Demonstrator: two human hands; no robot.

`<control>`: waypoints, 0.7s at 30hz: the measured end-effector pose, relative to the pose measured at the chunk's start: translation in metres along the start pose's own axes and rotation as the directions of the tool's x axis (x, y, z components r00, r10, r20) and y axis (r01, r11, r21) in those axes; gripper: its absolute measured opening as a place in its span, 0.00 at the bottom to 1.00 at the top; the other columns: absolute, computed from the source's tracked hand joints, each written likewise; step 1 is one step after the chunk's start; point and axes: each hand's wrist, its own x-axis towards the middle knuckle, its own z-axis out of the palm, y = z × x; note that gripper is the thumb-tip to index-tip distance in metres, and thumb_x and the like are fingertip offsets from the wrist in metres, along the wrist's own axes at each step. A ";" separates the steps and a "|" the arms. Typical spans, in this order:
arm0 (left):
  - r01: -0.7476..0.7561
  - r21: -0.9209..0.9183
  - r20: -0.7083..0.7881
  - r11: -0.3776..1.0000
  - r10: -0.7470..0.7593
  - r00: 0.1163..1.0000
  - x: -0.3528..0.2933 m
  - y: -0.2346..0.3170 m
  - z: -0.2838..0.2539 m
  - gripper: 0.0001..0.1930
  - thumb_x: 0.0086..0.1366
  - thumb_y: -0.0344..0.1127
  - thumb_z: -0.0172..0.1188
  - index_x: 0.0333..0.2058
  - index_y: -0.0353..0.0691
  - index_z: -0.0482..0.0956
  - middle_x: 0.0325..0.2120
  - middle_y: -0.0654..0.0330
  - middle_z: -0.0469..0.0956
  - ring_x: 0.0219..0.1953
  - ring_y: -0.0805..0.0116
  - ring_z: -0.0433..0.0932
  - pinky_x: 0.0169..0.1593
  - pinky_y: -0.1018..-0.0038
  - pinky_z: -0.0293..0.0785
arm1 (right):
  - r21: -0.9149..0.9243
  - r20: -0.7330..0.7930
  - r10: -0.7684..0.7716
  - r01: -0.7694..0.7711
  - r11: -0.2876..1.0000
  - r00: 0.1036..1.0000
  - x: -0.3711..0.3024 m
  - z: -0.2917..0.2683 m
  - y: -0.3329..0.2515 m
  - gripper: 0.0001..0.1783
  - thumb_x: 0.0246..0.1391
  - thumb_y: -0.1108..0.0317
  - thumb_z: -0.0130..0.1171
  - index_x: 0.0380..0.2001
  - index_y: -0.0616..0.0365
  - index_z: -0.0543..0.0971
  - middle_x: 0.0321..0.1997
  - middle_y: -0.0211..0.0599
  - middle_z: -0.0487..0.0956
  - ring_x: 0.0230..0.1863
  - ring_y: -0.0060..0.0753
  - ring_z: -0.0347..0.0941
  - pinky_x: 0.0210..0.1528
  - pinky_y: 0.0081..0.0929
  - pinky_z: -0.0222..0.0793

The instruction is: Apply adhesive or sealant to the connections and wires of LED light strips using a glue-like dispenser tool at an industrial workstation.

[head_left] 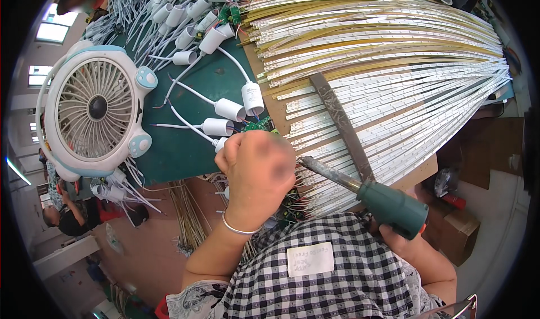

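My left hand [256, 164], wearing a bracelet, is closed in front of me at the near ends of the LED strips [360, 111]. What its fingers pinch is hidden behind the hand. Beside its thumb a white cylindrical housing [220, 143] with a cable partly shows, and just beyond is a green circuit board [260, 125]. In my right hand [394, 240] is a soldering gun [391, 209] with a dark green body. Its metal tip points left, close to my left hand's knuckles. More white cylindrical housings [229, 109] with cables lie beyond my left hand.
A dark, worn bar [340, 125] lies across the strips. To the left stands a white and blue fan [97, 108] on the green tabletop [174, 161]. Wired housings [197, 7] are piled at the back. Cardboard boxes [458, 234] sit at right; another person [79, 215] is far left.
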 end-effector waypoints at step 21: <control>-0.016 0.043 -0.008 0.999 0.017 1.000 -0.001 0.004 -0.004 0.07 0.42 0.31 0.68 0.21 0.49 0.79 0.35 0.67 0.68 0.46 0.61 0.64 0.50 0.63 0.52 | 0.285 -0.147 -0.099 0.138 0.949 0.984 0.007 -0.005 -0.003 0.20 0.55 0.66 0.54 0.48 0.69 0.71 0.34 0.40 0.76 0.24 0.27 0.77 0.28 0.22 0.73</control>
